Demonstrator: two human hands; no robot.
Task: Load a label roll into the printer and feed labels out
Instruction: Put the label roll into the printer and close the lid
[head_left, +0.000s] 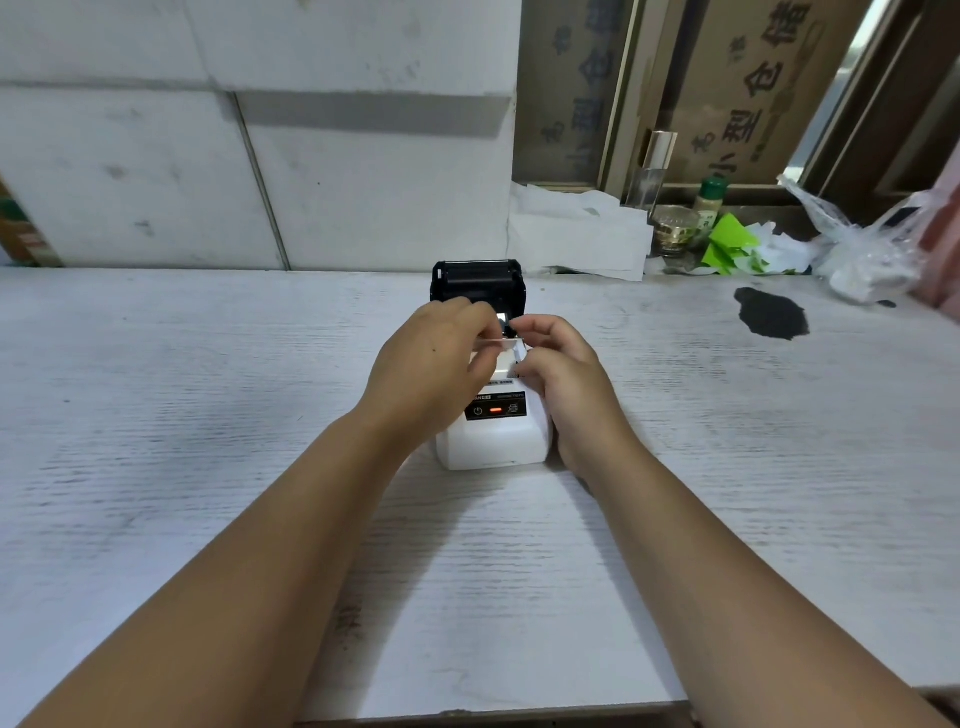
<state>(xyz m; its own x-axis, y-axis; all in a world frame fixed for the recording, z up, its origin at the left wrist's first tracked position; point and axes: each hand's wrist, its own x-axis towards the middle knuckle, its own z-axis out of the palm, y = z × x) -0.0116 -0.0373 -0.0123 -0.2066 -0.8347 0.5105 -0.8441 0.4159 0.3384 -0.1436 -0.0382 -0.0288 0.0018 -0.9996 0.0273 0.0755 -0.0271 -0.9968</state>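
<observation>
A small white label printer (493, 447) sits mid-table with its black lid (477, 280) flipped open toward the wall. An orange light glows on its dark control panel (496, 410). My left hand (431, 364) and my right hand (563, 374) are both over the open paper bay, fingertips pinching a strip of white label paper (501, 342) stretched between them. The roll itself is mostly hidden under my fingers.
The white wood-grain table (208, 415) runs to a white block wall. At the back right lie crumpled paper (576, 234), a glass jar (672, 228), a green-capped bottle (709, 202), green scraps, a plastic bag (862, 244) and a dark stain (771, 314).
</observation>
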